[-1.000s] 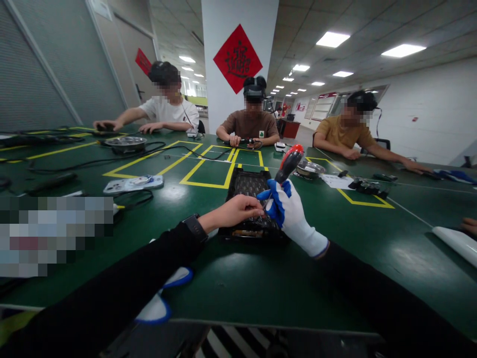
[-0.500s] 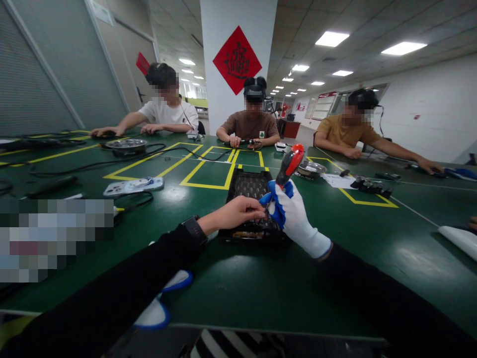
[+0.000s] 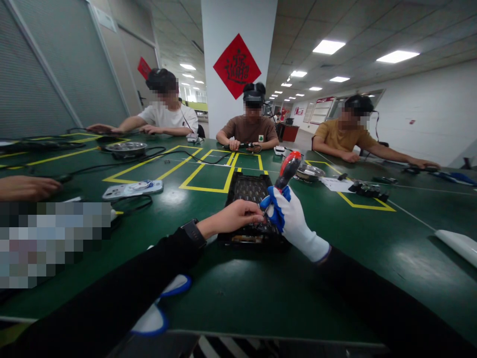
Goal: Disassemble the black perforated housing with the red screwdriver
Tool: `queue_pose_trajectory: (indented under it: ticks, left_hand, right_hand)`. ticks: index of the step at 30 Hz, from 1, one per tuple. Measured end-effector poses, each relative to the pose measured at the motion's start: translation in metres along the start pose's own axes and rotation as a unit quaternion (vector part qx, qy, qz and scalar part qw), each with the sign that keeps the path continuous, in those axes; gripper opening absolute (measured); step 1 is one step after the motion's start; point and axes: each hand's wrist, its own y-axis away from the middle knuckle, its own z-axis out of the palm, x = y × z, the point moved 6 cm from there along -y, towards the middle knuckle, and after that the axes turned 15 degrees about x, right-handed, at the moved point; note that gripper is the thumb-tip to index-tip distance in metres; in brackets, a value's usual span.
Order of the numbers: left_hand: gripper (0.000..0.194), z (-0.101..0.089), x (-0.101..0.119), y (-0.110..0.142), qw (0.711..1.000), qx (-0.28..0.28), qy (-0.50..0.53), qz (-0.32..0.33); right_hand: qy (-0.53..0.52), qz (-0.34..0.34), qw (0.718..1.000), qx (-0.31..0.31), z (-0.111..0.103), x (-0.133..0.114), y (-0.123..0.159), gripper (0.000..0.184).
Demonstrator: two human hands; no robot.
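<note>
My right hand point(image 3: 292, 216), in a white and blue glove, is closed around a screwdriver point(image 3: 288, 170) with a red and black handle. The handle leans up and to the right; the shaft runs down toward my left fingertips. My bare left hand point(image 3: 241, 215), with a dark watch on the wrist, pinches at the screwdriver's tip; what lies between the fingers is too small to make out. Both hands are over a black open case point(image 3: 249, 187) with a patterned inside, lying on the green table. My hands hide part of its near half.
A white and blue glove point(image 3: 151, 318) lies under my left forearm. To the left are a phone point(image 3: 133, 189), cables and a co-worker's hand point(image 3: 30, 188). Metal bowls point(image 3: 128, 148), a paper sheet point(image 3: 337, 184) and black parts point(image 3: 367, 190) lie farther off. Three people sit across the table.
A co-worker's hand has come in at the left edge, near a dark cable end. The view has tilted slightly upward. My two hands and the screwdriver keep nearly the same pose over the case.
</note>
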Motion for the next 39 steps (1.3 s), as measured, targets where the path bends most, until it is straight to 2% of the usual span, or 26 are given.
queue_pose_trajectory:
  ticks: [7, 13, 20, 27, 33, 39]
  left_hand:
    - [0.031, -0.0003, -0.0016, -0.0008, 1.000, 0.009, 0.007, -0.021]
    - [0.031, -0.0010, 0.0001, -0.0005, 1.000, 0.011, 0.006, -0.014]
    - [0.032, -0.0020, -0.0030, -0.0011, 0.999, 0.023, -0.003, -0.025]
    - [0.029, -0.0007, -0.0004, -0.0004, 1.000, 0.011, 0.011, -0.012]
    - [0.030, -0.0023, -0.0024, -0.0006, 0.999, 0.022, 0.008, -0.024]
    - [0.030, 0.0001, -0.0032, -0.0004, 1.000, 0.014, -0.005, -0.021]
  right_hand:
    - [-0.023, 0.037, 0.998, -0.037, 0.0005, 0.0014, -0.0014, 0.043]
    - [-0.002, -0.003, 1.000, 0.001, -0.0010, 0.0005, -0.0013, 0.030]
    - [-0.028, 0.030, 0.999, -0.035, 0.0021, -0.0020, 0.0003, 0.041]
    - [0.015, -0.009, 1.000, 0.001, 0.0014, -0.0028, 0.0012, 0.031]
    - [-0.013, 0.017, 0.999, -0.044, 0.0013, -0.0008, -0.0001, 0.044]
    - [0.009, -0.027, 1.000, -0.010, 0.0011, -0.0018, 0.0020, 0.030]
